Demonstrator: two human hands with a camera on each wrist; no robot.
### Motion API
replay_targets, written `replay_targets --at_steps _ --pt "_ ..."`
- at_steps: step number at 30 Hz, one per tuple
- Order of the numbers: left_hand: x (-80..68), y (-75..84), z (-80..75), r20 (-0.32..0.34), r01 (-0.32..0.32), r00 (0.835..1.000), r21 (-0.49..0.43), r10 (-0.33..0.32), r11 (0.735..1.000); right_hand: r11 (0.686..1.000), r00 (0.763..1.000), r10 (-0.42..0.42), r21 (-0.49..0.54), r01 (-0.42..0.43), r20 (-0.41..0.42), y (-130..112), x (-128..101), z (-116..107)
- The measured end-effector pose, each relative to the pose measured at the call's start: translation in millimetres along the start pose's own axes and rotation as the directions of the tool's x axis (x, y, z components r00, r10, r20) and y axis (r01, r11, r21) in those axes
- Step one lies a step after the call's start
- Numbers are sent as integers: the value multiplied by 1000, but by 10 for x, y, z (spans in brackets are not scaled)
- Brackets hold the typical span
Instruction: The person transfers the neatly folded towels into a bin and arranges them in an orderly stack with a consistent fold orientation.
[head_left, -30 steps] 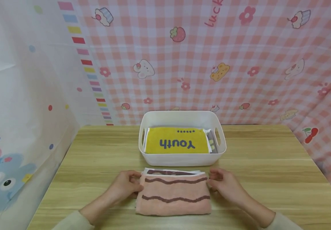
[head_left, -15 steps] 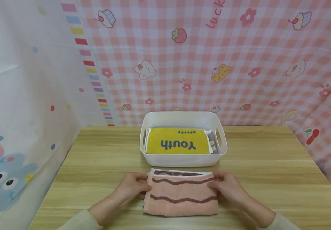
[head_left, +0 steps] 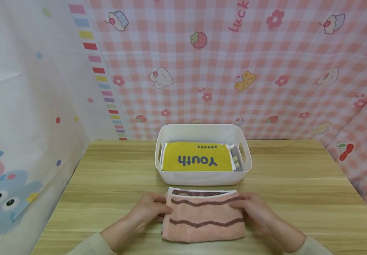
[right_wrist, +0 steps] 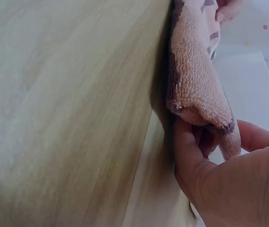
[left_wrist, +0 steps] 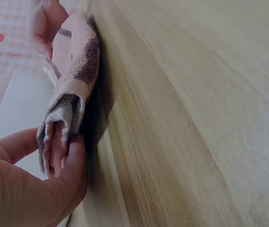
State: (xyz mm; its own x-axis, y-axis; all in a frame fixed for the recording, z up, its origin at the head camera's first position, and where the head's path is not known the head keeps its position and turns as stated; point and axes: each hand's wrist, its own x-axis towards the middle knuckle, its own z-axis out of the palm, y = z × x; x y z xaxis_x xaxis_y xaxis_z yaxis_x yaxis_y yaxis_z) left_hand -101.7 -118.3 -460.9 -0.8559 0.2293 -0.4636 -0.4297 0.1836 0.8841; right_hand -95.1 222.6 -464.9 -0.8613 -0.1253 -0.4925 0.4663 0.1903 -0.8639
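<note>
A folded pink towel [head_left: 205, 219] with wavy brown stripes lies in front of the person, its folded layers showing at the side in the left wrist view. The left hand [head_left: 149, 209] pinches its left end, thumb on top and fingers underneath. At the opposite end the right hand [head_left: 255, 210] grips the towel the same way, fingers tucked under the fold in the right wrist view. Just behind stands a white basket [head_left: 202, 179], holding a folded yellow towel [head_left: 197, 157] marked "Youth".
Wooden tabletop [head_left: 298, 184] spreads around the basket and towel. Beside the yellow towel, a grey cloth [head_left: 236, 159] shows in the basket. A pink checked curtain [head_left: 183, 71] hangs behind the table, and a white printed one [head_left: 27, 106] at the left.
The pink towel has shifted a little to the right, along with the left hand. The right hand has closed onto the towel's right end from beside it.
</note>
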Motion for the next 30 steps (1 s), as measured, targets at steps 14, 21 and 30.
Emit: replay_targets --at_steps 14,21,30 --pt "-35 -20 47 115 32 993 -87 -22 996 983 993 94 154 -104 68 -13 -18 -32" --pt "-63 -11 90 146 67 988 -119 -50 991 981 989 84 166 -105 125 -8 -44 -71" --pt "-74 -12 101 166 115 983 -201 -82 973 985 978 64 147 -95 198 -3 -80 -145"
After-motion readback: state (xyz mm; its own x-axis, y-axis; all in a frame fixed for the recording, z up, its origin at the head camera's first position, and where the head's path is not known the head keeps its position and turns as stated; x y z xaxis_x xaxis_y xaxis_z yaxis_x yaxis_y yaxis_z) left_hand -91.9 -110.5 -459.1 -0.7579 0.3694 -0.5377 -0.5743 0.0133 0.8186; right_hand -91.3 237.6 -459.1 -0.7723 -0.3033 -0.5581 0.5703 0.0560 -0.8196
